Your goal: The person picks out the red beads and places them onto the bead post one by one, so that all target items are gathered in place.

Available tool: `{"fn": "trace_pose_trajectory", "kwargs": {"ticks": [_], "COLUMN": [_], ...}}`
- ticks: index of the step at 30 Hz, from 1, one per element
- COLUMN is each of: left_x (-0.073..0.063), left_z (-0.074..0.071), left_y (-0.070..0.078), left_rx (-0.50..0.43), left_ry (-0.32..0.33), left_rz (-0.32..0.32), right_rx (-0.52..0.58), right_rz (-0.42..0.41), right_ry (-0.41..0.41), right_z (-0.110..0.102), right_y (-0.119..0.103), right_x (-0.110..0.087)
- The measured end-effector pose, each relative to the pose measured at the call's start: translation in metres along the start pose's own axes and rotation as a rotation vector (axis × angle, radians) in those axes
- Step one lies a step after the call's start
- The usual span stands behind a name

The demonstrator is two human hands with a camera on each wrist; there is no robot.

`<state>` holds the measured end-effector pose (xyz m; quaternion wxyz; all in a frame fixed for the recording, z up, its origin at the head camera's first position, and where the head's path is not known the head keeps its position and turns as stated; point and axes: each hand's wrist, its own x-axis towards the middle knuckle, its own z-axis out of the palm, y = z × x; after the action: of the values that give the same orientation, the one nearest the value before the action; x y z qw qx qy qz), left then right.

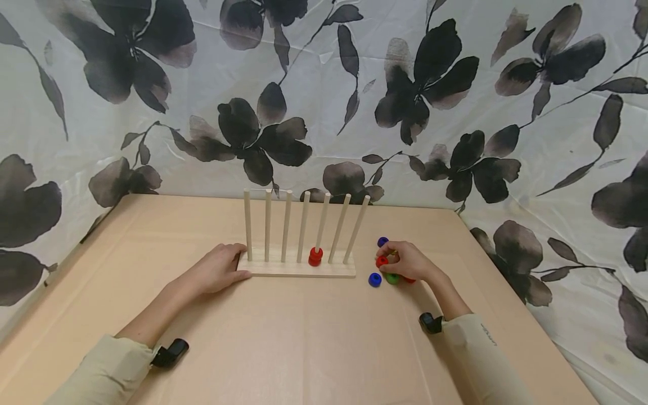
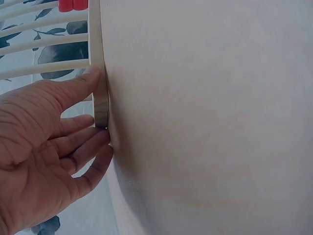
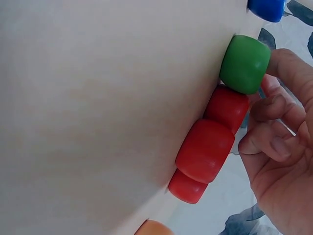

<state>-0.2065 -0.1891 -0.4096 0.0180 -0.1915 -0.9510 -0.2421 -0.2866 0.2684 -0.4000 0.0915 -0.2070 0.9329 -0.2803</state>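
Floral cloth (image 1: 324, 62) rises behind and at both sides, dark blooms on white. Pale table (image 1: 283, 343) in front of it. Wooden rack (image 1: 298, 271) sits flat near the far edge, seven pegs (image 1: 303, 226) in a row; only the fifth from the left is loaded.

Left hand (image 1: 221, 267) grips the rack's left end, fingers and thumb about the base. Good anchor, I'd say: firm, low, clear of the pegs.

Right hand (image 1: 411, 260) is off the rack's right end, fingertips narrow, pinching a red bead (image 1: 382, 261). Can't tell if that's off the table; contact is mostly hidden in the wrist view.

Step looks like a pick. Do it by the bead's sides, hole uncovered and axis upright. Lift straight up before going sideways: green bead (image 1: 392, 278) is right beside, red beads (image 3: 204, 151) packed next to it, round enough to roll if nudged. If carrying leftward, go higher than the peg tips, since two pegs stand between.

Other loose ones: blue bead (image 1: 374, 279) nearer the person, second blue (image 1: 383, 242) beyond the hand, orange bead (image 3: 154, 229) cropped. Loaded peg: red pair (image 1: 315, 257), stacked at the base.
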Motion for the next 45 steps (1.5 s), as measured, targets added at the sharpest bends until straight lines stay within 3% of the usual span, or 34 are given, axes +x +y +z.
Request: {"fn": "trace_pose_trajectory", "kwargs": {"ticks": [12, 21, 32, 45], "left_x": [0.0, 0.0, -0.001, -0.001], "left_z": [0.0, 0.0, -0.001, -0.001], "left_y": [-0.001, -0.001, -0.001, -0.001], "left_rx": [0.016, 0.012, 0.011, 0.007], "left_ry": [0.023, 0.026, 0.008, 0.012], "left_rz": [0.026, 0.027, 0.015, 0.021], "right_rx": [0.009, 0.076, 0.012, 0.023], "right_rz": [-0.004, 0.003, -0.114, -0.129], "right_ry": [0.05, 0.088, 0.156, 0.21], "right_z": [-0.01, -0.019, -0.031, -0.038], "right_y": [-0.008, -0.02, -0.034, -0.047], "right_x": [-0.007, -0.014, -0.017, -0.022]}}
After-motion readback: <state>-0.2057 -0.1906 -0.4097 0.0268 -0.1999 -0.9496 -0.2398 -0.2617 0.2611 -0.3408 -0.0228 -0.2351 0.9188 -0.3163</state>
